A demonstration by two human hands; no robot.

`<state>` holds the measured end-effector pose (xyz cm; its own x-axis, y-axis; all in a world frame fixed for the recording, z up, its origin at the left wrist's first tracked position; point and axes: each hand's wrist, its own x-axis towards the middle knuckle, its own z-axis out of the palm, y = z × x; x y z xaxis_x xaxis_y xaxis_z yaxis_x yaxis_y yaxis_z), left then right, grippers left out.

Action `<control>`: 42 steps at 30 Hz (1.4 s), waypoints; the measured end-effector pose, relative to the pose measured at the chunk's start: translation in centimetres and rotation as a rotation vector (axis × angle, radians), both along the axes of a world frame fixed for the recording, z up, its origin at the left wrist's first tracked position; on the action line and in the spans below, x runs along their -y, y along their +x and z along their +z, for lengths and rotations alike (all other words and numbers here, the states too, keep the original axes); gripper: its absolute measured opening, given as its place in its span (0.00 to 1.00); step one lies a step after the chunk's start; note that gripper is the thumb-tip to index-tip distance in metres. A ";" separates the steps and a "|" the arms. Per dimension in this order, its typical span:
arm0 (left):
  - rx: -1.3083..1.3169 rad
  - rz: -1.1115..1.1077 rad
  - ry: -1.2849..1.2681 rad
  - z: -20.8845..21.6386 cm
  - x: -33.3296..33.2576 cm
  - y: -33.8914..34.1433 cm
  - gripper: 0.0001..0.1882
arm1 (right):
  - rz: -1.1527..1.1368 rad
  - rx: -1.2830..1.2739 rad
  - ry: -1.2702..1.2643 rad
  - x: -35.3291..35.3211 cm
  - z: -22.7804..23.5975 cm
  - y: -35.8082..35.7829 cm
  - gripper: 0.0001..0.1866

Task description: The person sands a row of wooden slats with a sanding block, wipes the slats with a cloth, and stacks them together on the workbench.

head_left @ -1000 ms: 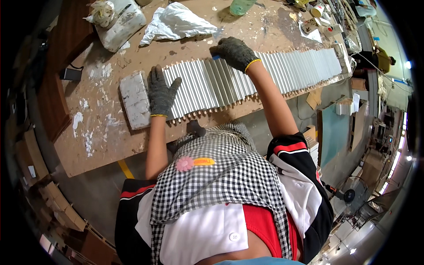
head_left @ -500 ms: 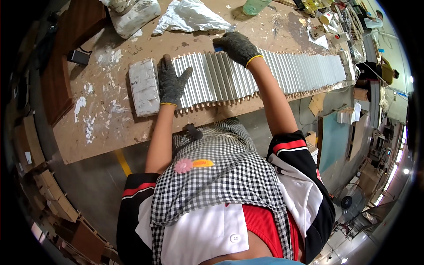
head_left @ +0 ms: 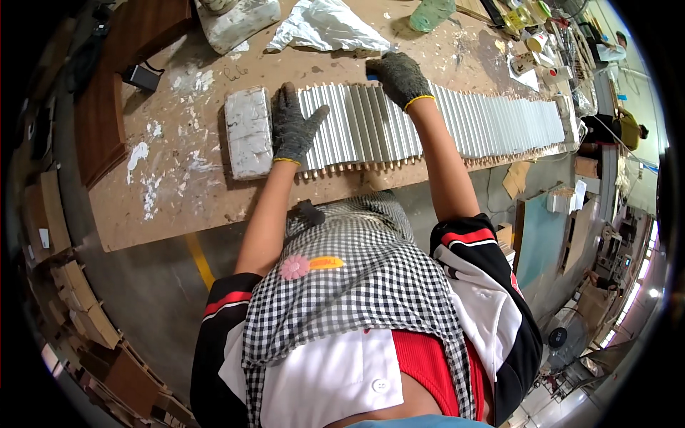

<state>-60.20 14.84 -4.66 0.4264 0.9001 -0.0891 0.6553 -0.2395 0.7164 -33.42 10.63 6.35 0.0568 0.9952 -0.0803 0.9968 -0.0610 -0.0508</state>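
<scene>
A long row of narrow silver-white strips (head_left: 492,121) with bare wooden ends lies side by side across the worktable. My left hand (head_left: 295,128), in a dark grey knit glove, rests flat at the row's left end with the thumb spread over the strips. Beside it stands a block wrapped in whitish, smeared covering (head_left: 248,133), against the end of the row. At the strips' far edge, my right hand (head_left: 401,78), gloved alike, has its fingers curled over a small blue object (head_left: 372,76). Most of that object is hidden, so its kind cannot be told.
The brown worktable (head_left: 193,192) is spotted with white paint. A crumpled white cloth (head_left: 325,27), a whitish bundle (head_left: 239,25) and a green container (head_left: 432,14) lie at the back. Brown panels (head_left: 100,121) stand left; cups (head_left: 524,63) and clutter fill the far right corner.
The whole view has shifted slightly, so table and strips appear a little further right. Both hands stay at nearly the same places on the row.
</scene>
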 end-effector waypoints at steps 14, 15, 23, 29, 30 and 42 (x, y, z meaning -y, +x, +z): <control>0.041 0.042 0.011 0.3 0.6 -0.2 0.60 | 0.201 -0.376 0.038 -2.7 0.2 -4.3 0.15; 0.059 0.037 0.012 0.2 0.4 0.0 0.60 | 0.211 -0.377 0.066 -2.9 -0.4 -4.4 0.14; 0.001 0.070 -0.021 0.9 0.4 -0.1 0.70 | 0.278 -0.281 -0.012 -4.7 0.0 -5.6 0.12; 0.047 0.053 -0.050 2.0 0.0 0.4 0.71 | 0.265 -0.224 0.085 -5.9 -1.2 -4.9 0.11; 0.046 0.057 -0.050 1.5 0.1 0.3 0.71 | 0.348 -0.280 0.046 -6.5 -0.9 -5.7 0.11; -0.018 0.088 0.026 0.7 0.2 0.1 0.70 | 0.382 -0.242 0.003 -7.1 -1.2 -7.0 0.09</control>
<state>-60.08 14.59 -4.00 0.3439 0.9362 -0.0725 0.6874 -0.1984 0.6986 -40.38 17.74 5.11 -0.3348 0.9413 -0.0428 0.9073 0.3097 -0.2843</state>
